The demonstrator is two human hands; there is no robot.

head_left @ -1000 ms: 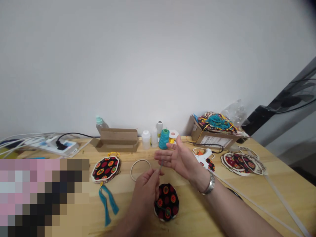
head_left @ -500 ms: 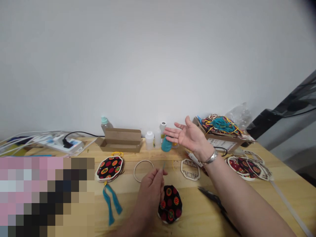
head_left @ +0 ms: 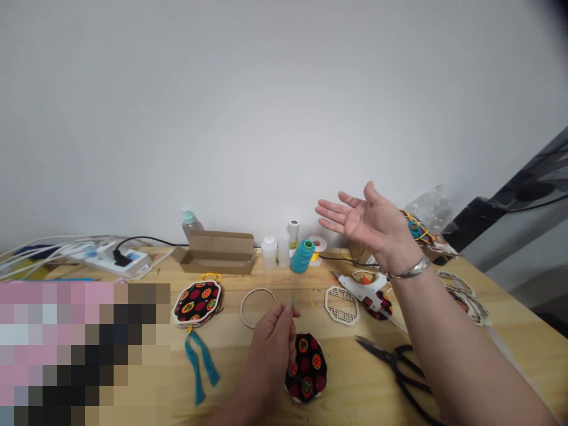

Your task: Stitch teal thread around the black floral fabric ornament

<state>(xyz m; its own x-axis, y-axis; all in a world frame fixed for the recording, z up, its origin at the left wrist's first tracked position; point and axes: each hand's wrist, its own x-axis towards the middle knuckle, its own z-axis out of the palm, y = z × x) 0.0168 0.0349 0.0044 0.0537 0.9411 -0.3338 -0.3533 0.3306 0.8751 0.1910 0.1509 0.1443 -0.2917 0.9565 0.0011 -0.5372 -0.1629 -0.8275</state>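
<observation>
My left hand [head_left: 271,338] is closed in a pinch over the table, and a short end of teal thread [head_left: 293,299] sticks up from its fingertips. Just beneath and right of it lies a round black fabric piece [head_left: 309,365] with red and orange flower patterns, partly covered by the hand. A bit of teal thread also crosses that fabric. My right hand [head_left: 361,220] is raised at the back right, palm turned up, fingers spread, with nothing seen in it. Closest below it is a white glue gun [head_left: 366,291]; a teal thread cone [head_left: 303,256] stands to its left.
Black scissors [head_left: 394,360] lie beside my right forearm. Around the middle are a wooden ring [head_left: 258,290] and a lattice frame [head_left: 341,305]. A patterned pendant [head_left: 196,303] with teal tassel lies left. Behind stand a cardboard box [head_left: 217,260] and white bottles [head_left: 268,253].
My right hand has moved right and upward, still spread, uncovering the thread cone and glue gun. My left hand has stayed nearly in place with its pinch.
</observation>
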